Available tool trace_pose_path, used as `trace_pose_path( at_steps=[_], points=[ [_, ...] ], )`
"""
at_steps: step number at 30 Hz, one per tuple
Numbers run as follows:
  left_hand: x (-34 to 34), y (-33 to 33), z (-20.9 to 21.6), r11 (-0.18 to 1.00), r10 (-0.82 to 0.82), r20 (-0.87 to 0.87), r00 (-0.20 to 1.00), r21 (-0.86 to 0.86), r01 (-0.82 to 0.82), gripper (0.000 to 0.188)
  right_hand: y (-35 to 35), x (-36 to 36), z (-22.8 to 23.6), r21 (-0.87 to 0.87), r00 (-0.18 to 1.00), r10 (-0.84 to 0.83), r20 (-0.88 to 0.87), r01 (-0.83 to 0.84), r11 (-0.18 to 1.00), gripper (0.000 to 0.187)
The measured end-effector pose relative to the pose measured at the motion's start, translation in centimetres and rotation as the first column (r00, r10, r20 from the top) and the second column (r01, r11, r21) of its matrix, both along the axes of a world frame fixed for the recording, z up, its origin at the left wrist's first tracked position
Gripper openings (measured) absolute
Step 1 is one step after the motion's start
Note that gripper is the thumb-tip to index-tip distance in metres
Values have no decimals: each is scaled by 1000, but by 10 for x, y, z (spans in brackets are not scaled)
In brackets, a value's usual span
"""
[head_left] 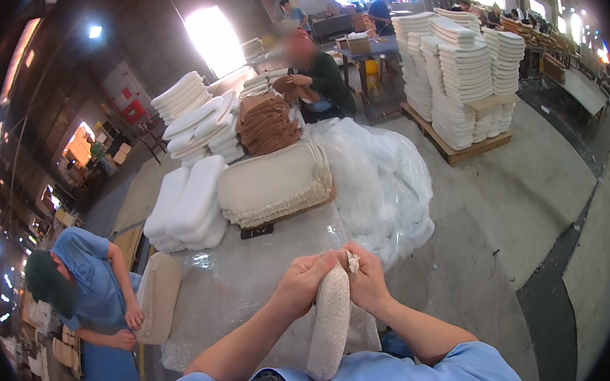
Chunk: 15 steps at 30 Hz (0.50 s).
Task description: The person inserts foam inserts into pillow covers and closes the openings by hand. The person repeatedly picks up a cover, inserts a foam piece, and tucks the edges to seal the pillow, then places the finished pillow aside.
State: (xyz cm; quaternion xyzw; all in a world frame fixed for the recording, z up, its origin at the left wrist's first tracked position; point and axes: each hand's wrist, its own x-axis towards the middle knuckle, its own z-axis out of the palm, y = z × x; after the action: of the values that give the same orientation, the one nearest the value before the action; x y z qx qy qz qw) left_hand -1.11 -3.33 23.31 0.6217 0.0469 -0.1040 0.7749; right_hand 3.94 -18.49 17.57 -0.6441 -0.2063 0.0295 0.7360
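Observation:
A cream, thickly padded fabric piece like a seat cushion (330, 328) stands on edge close against my chest. My left hand (302, 282) is closed on its upper end, with the thumb pressed along the top. Beside it, my right hand (367, 280) pinches the same end, where a frayed white tuft of cloth (352, 261) sticks out between the fingers. The broad faces of the cushion are turned away from view. Beyond my hands, a stack of cream fabric covers (270, 184) with ragged edges lies on the plastic-covered table (241, 278).
White pads (188, 203), brown folded cloth (267, 123) and a heap of clear plastic with white filling (370, 181) crowd the table. A co-worker at left (90, 281) handles another cushion (159, 297); another sits at the far side (324, 84). Tall white stacks (450, 73) stand on a pallet.

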Motion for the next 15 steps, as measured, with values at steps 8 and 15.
trace_pose_path(
  at_steps=[8, 15],
  points=[
    [-20, 20, 32, 815, 107, 431, 896, 478, -327, 44, 11, 3, 7, -54, 995, -27, 93, 32, 998, 25],
    [-78, -10, 82, 246, -164, 305, 938, 934, -260, 64, 24, 3, 12, -89, 991, -85, 107, 95, 991, 20]
  ],
)
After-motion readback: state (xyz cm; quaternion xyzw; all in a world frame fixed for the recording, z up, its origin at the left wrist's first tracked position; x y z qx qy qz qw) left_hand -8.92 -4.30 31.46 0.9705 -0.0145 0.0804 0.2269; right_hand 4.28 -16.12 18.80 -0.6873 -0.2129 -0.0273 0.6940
